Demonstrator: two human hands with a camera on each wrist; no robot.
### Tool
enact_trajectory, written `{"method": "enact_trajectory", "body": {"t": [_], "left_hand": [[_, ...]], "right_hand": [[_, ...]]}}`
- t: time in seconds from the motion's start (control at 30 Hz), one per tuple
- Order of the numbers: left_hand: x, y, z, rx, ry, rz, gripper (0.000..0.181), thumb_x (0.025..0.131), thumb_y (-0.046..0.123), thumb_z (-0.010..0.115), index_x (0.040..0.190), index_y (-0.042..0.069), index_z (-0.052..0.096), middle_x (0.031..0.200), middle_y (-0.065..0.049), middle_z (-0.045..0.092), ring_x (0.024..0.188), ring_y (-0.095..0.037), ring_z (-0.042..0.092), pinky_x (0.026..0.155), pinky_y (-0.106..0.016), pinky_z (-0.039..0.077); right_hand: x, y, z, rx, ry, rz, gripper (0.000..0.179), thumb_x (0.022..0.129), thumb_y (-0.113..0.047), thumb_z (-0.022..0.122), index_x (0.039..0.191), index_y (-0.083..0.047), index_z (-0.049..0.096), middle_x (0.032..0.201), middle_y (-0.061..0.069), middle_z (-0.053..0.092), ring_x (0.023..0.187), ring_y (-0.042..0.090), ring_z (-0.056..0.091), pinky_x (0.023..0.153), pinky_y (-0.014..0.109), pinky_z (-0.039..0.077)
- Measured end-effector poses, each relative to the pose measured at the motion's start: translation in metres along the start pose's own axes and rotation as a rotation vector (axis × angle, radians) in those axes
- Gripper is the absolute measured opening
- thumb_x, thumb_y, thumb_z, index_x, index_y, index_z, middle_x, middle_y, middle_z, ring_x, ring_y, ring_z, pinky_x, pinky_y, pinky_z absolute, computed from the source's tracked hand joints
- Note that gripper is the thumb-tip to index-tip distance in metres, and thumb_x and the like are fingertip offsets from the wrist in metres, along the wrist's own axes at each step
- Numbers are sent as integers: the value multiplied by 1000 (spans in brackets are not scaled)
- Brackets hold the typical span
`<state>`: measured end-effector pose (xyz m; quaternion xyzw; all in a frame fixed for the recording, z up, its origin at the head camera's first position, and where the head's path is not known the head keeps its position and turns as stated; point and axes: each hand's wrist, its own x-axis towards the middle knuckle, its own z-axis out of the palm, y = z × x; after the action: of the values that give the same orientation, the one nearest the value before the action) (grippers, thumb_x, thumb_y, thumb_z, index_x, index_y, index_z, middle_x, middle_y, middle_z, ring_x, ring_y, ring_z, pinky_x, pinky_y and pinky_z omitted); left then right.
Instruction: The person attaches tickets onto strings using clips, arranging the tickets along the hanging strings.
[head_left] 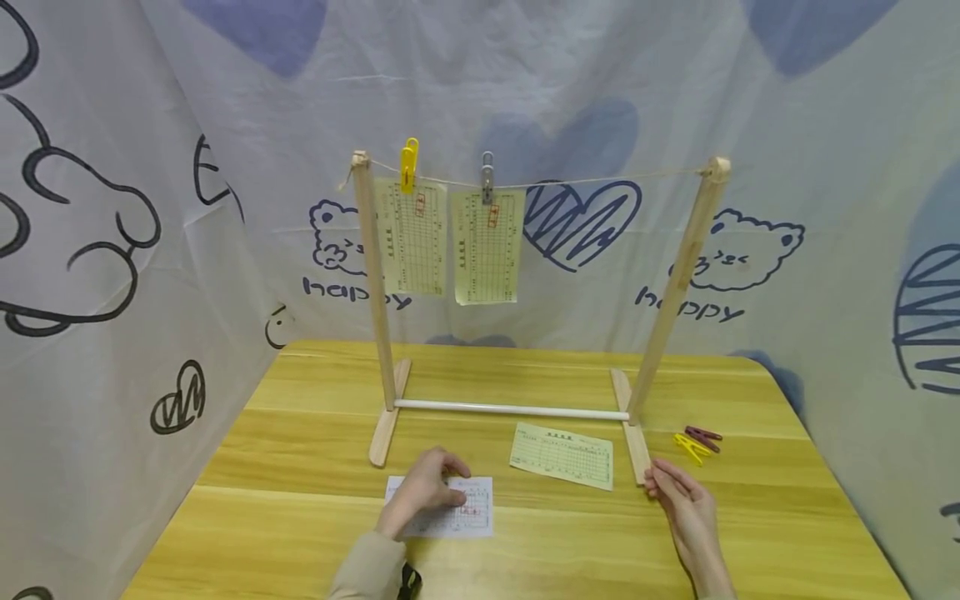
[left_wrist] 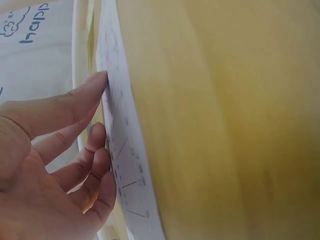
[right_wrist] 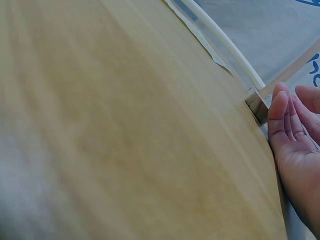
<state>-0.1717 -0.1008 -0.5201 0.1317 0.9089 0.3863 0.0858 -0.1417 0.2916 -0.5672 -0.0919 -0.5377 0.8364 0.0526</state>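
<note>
My left hand (head_left: 429,487) is over a white printed slip (head_left: 480,523) lying flat on the table. In the left wrist view the fingers are loosely bent and the thumb tip (left_wrist: 101,79) meets the paper's surface; nothing is pinched. My right hand (head_left: 686,508) rests on the table at the front end of the stand's right wooden foot (head_left: 637,454), fingers loosely bent, holding nothing. Whether it touches the foot is hard to tell. A yellowish printed slip (head_left: 562,456) lies between the hands.
A string (head_left: 600,179) spans the stand's two wooden posts. A yellow clothespin (head_left: 408,167) and a grey clothespin (head_left: 487,179) hold two hanging slips (head_left: 487,258). To the right lie a yellow clothespin (head_left: 692,448) and a dark red clothespin (head_left: 703,437). A white rod (head_left: 510,409) joins the feet.
</note>
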Motion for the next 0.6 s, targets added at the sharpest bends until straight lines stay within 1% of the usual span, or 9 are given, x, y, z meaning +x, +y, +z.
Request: {"method": "enact_trajectory", "body": {"t": [0.13,0.23,0.37,0.6], "left_hand": [[0,2,-1,-12,-30,-25,44,66,7,92,106,3,74,102,-10,65,95,-22,58,87,-41,52],[0,3,1,3,-29,-45,47,63,7,93,105,5,73,103,-9,64,96,-23,57,89,-44,51],[0,4,3,27,-9,-52,43,62,6,93,100,8,73,101,-8,64,94,-22,56,87,-43,49],[0,5,3,37,5,-55,39,61,5,93,95,8,74,99,-7,65,93,-21,55,86,-42,47]], "right_hand": [[0,0,0,-6,4,1,18,99,-5,63,107,-14,76,92,-2,78,81,6,70,72,18,59],[0,0,1,-7,5,2,18,99,-5,63,106,-15,76,92,-2,78,81,5,70,73,18,59],[0,0,1,-9,6,8,18,99,-6,63,106,-16,76,92,-3,78,82,5,70,73,18,59],[0,1,1,-1,3,6,19,99,-5,62,104,-17,76,92,-3,78,81,5,71,72,18,59]]}}
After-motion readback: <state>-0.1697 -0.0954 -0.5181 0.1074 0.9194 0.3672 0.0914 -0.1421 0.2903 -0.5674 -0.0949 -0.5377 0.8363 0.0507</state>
